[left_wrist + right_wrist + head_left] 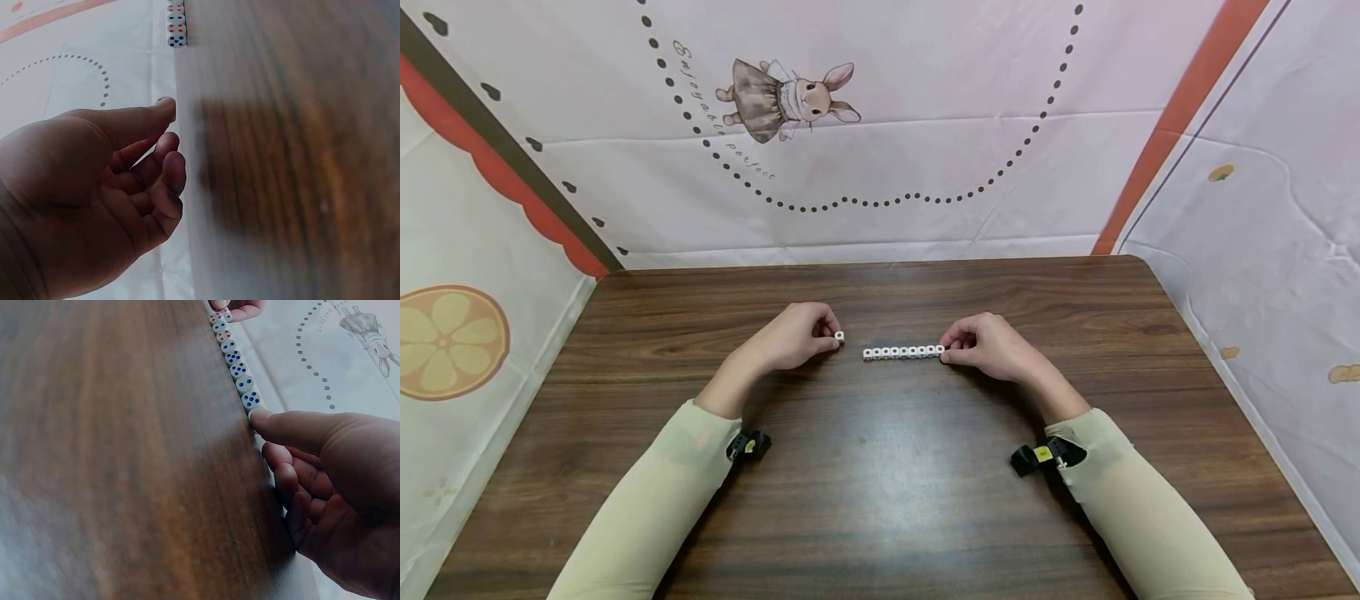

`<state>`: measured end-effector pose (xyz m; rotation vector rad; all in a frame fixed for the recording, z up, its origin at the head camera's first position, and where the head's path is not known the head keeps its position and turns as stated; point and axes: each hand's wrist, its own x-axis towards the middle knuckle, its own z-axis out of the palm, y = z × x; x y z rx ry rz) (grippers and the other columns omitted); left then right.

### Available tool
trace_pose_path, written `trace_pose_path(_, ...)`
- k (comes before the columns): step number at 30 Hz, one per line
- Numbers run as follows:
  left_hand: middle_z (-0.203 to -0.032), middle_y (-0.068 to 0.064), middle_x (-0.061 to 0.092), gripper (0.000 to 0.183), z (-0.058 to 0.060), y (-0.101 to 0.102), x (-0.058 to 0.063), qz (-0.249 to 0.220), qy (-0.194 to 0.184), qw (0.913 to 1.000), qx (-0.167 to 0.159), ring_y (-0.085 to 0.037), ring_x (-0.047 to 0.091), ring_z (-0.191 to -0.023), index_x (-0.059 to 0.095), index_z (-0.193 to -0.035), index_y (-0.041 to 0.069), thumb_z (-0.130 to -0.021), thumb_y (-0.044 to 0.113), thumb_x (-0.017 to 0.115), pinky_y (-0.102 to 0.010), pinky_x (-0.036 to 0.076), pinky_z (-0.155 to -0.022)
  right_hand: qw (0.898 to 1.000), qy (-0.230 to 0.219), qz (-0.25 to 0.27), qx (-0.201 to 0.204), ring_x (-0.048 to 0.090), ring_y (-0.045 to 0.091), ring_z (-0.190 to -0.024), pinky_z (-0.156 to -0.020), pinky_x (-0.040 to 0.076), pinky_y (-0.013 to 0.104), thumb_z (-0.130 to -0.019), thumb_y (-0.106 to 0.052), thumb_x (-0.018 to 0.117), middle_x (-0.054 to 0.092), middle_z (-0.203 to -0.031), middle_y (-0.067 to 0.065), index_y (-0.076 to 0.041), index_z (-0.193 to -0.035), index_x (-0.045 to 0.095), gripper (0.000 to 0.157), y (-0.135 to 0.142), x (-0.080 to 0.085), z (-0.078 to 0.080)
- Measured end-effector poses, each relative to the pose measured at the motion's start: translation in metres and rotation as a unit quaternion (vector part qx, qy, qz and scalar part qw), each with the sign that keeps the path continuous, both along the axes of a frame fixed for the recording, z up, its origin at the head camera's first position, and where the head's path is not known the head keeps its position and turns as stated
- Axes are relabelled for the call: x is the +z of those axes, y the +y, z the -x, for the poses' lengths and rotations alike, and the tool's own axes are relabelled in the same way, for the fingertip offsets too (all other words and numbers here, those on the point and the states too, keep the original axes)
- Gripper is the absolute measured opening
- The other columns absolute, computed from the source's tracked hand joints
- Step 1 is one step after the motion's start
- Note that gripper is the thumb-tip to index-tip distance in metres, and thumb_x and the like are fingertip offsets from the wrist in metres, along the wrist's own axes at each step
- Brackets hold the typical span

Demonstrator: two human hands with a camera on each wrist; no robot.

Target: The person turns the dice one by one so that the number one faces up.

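Several white dice with red and blue pips stand in a straight row (902, 352) on the brown table; the row's near end also shows in the left wrist view as stacked-looking dice (177, 28). My left hand (797, 336) pinches a single die (839, 337) between thumb and fingertips, a short gap left of the row. In the left wrist view that die is hidden behind the thumb and fingers. At the row's right end my right hand (988, 347) holds the last die, its thumb (275, 423) on it and the other fingers curled behind.
The wood-grain table (880, 500) spreads around both hands. A printed cloth (925, 83) with a rabbit figure hangs behind its far edge, with more cloth along both sides. Each wrist wears a black strap camera (748, 446) close over the tabletop.
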<state>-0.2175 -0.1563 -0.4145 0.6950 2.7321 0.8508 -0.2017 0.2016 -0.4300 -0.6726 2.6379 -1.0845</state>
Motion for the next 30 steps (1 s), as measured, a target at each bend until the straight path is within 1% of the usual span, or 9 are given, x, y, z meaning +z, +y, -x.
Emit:
trace_pose_path(7,-0.085,0.002,0.068,0.012,-0.004,0.003,0.000,0.003,-0.002,0.9999,-0.015,-0.014,0.062,-0.079,0.071,-0.096,0.010,-0.094,0.012,0.082,-0.035,0.051,-0.076,1.000,0.003,0.000,0.004,0.060,0.014,-0.077,-0.073,0.049,0.035,-0.093,-0.020,0.084,0.068,-0.083,-0.007,-0.013,-0.098,0.079,0.010,0.001,0.000,0.001)
trace_pose_path(12,-0.084,0.003,0.068,0.012,-0.006,0.005,-0.001,0.003,-0.001,0.9996,-0.028,-0.012,0.062,-0.078,0.071,-0.095,0.010,-0.093,0.012,0.083,-0.035,0.051,-0.075,1.000,-0.002,0.001,0.000,0.061,0.016,-0.077,-0.073,0.049,0.036,-0.093,-0.020,0.084,0.068,-0.082,-0.006,-0.014,-0.098,0.079,0.009,0.000,0.000,0.000)
trace_pose_path(17,-0.085,0.003,0.066,0.013,-0.008,0.008,-0.001,0.007,-0.003,0.9994,-0.033,-0.013,0.061,-0.081,0.071,-0.095,0.011,-0.092,0.014,0.084,-0.035,0.051,-0.079,1.000,0.002,0.001,0.000,0.061,0.015,-0.077,-0.073,0.049,0.036,-0.093,-0.020,0.084,0.069,-0.082,-0.006,-0.014,-0.098,0.079,0.010,0.000,0.001,0.000)
trace_pose_path(30,-0.084,0.004,0.065,0.013,-0.011,0.017,0.000,0.022,-0.008,0.9987,-0.044,-0.013,0.060,-0.080,0.072,-0.093,0.013,-0.093,0.016,0.084,-0.034,0.050,-0.078,1.000,0.002,-0.001,0.003,0.061,0.015,-0.077,-0.074,0.049,0.036,-0.093,-0.020,0.084,0.069,-0.083,-0.006,-0.013,-0.098,0.079,0.010,0.000,0.001,0.000)
